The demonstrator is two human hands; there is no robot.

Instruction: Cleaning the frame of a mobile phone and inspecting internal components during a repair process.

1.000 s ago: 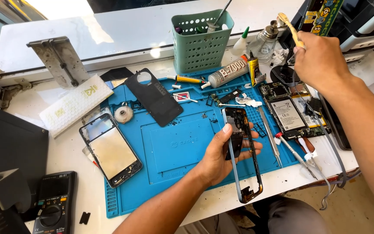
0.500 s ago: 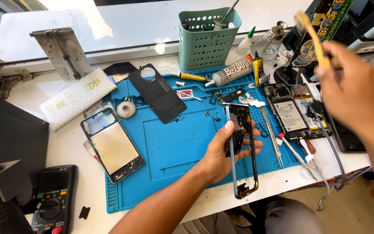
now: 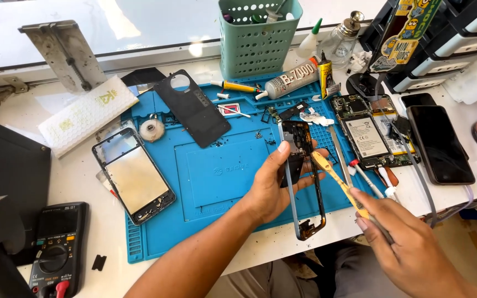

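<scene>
Brush bristles meet a bare phone frame above the blue mat

The left hand (image 3: 269, 190) closes its fingers on a thin, rectangular metal phone frame (image 3: 303, 179), long axis running away from the person; the right hand (image 3: 412, 251) pinches a slim yellow-handled brush (image 3: 340, 185), its bristles pointing up-left onto the frame just beside the left fingers.
</scene>
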